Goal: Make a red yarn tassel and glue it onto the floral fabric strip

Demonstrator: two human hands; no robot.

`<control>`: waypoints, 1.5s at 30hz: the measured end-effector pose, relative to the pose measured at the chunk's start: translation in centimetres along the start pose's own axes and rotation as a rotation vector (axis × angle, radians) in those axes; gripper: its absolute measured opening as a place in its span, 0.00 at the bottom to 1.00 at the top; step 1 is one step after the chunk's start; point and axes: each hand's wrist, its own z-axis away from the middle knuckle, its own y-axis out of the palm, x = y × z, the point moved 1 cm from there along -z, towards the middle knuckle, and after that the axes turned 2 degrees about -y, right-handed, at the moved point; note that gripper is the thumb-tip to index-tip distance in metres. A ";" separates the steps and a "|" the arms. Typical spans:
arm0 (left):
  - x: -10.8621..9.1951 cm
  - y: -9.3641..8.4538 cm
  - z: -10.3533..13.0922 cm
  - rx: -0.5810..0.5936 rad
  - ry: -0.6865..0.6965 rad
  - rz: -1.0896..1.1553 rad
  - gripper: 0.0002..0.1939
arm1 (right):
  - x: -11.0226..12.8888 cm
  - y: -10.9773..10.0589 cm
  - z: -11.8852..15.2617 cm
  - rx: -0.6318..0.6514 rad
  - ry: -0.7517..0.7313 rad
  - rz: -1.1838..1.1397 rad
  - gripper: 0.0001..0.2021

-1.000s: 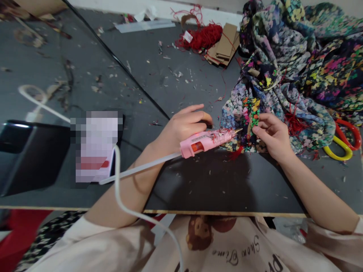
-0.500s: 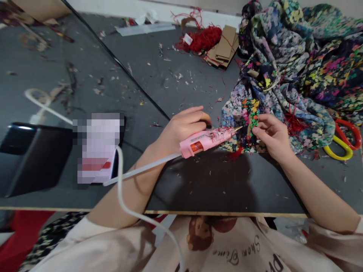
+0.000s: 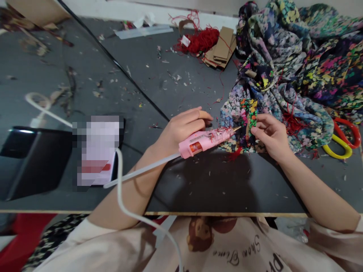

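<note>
My left hand (image 3: 184,126) is closed around a pink hot glue gun (image 3: 208,140) whose metal tip points right. A long white glue stick (image 3: 153,165) sticks out of its back end, over my left forearm. Between the thumb and fingers of my right hand (image 3: 269,133) is the edge of a narrow floral fabric strip (image 3: 252,109), with a brown edge showing along it. The tip of the glue gun is just left of this strip; whether they touch I cannot tell. Beneath the strip lies crumpled floral cloth (image 3: 292,54).
Scissors with red and yellow handles (image 3: 342,149) lie at the right. Red thread (image 3: 202,39) and cardboard pieces (image 3: 224,43) are at the back. To the left are a phone (image 3: 99,147) and a dark device (image 3: 34,162). A white cable (image 3: 121,196) and a black cable (image 3: 119,66) cross the table.
Both hands, the glue gun and the fabric strip keep nearly the same positions. The whole view has shifted slightly.
</note>
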 end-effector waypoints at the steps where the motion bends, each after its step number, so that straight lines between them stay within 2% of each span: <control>1: 0.0 0.0 0.0 -0.006 -0.001 0.000 0.11 | 0.1 0.0 0.0 -0.002 0.006 -0.003 0.13; 19: 0.2 0.1 0.2 -0.075 -0.068 -0.008 0.13 | 0.4 0.1 0.2 0.033 0.003 0.008 0.12; 34: 0.5 0.0 0.5 -0.091 -0.220 0.006 0.11 | 0.4 0.2 0.4 0.038 0.028 0.049 0.15; 42: 0.3 -0.1 0.4 -0.158 -0.128 0.013 0.12 | 0.3 0.2 0.5 0.063 0.009 0.047 0.12; 45: 0.3 -0.1 0.4 -0.159 -0.136 0.002 0.13 | 0.3 0.2 0.5 0.065 0.023 0.064 0.14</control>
